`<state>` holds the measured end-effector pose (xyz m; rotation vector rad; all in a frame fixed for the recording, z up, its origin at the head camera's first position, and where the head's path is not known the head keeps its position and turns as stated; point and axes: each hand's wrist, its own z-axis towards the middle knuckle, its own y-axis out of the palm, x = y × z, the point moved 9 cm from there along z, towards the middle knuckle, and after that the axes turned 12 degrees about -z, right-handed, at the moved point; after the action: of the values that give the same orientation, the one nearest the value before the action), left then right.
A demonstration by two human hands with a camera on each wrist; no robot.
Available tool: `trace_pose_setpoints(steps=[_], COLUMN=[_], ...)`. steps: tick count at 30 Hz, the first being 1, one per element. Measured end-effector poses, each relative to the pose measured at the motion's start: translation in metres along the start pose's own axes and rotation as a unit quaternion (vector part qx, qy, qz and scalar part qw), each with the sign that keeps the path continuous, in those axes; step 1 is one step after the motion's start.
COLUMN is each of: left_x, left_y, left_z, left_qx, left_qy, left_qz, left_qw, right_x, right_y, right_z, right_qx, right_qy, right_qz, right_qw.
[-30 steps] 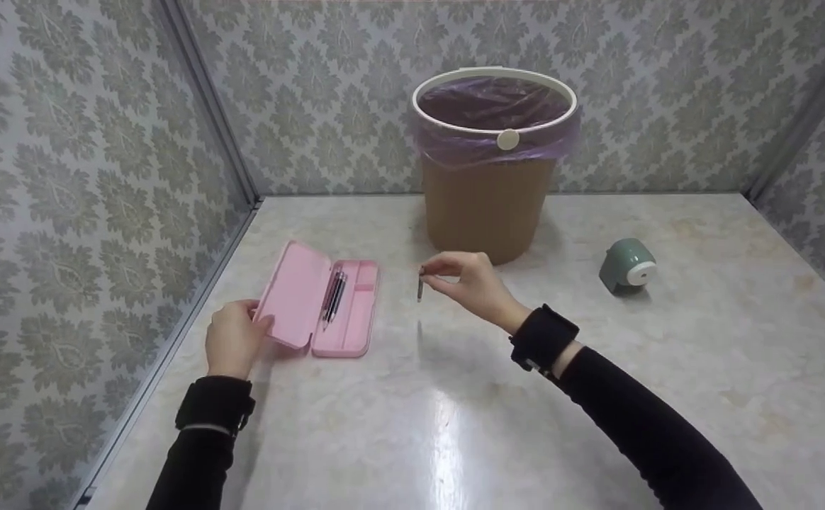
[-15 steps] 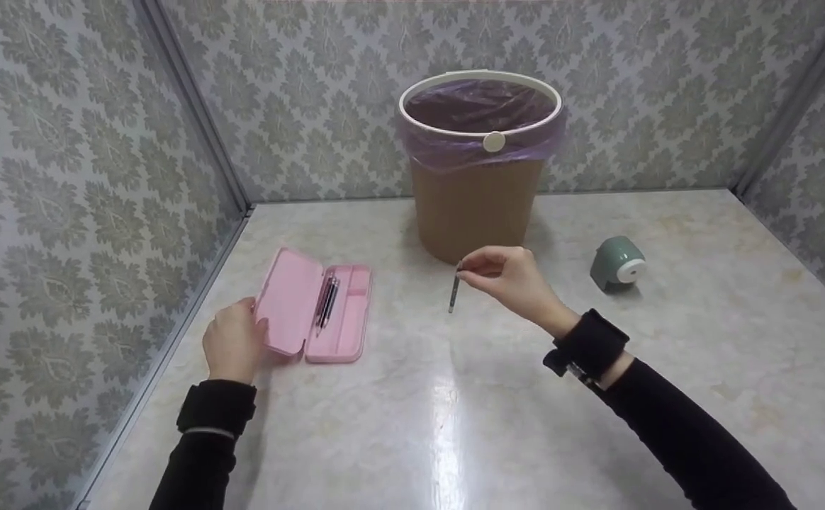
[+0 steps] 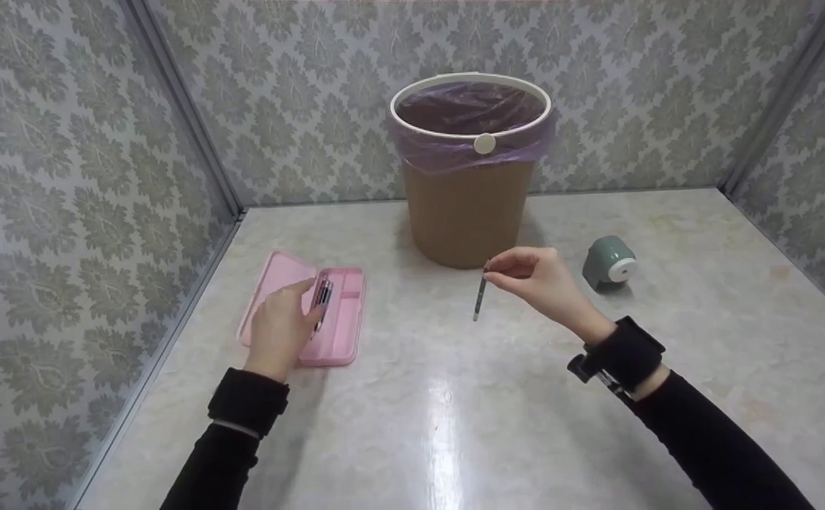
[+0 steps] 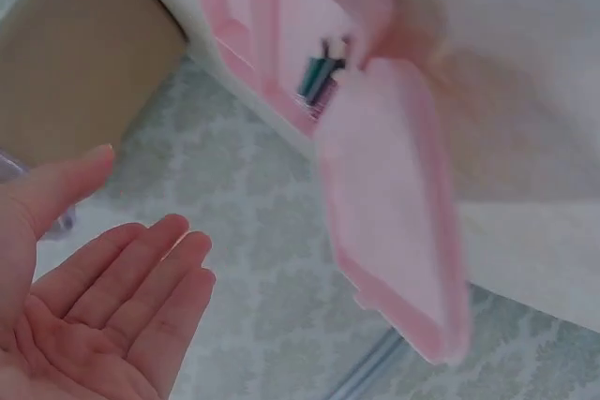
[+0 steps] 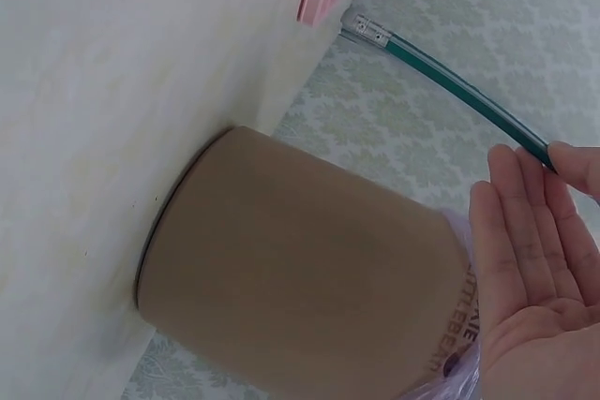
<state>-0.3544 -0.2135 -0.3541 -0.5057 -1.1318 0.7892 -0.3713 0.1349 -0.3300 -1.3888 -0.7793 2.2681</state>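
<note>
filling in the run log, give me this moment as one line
left hand: open, near case | right hand: pinches pencil, eraser end down | case: open, pencils inside | bin: upright, lined | sharpener: right of bin

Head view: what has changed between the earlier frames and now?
The right hand has carried the pencil rightward, toward the green sharpener. The left hand has let go of the lid of the pink case and moved right. The lid stays open; bin and sharpener stay put.

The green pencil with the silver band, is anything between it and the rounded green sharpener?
Just the right hand holding the green pencil; past that hand, the head view shows nothing standing before the green sharpener.
</note>
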Motion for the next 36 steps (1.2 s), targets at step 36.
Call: trace_pose_setpoints(steps=[36], left_x=[0.155], left_y=[0.166], left_z=[-0.035], left_qx=[-0.202], left_qy=[0.076], left_qz=[-0.417], left_qw=[0.8831], right_x=[-0.003], right_y=[-0.040], right_z=[-0.033], right_qx=[0.020], right_qy=[0.008], right_qz=[0.002], right_qw=[0.9998])
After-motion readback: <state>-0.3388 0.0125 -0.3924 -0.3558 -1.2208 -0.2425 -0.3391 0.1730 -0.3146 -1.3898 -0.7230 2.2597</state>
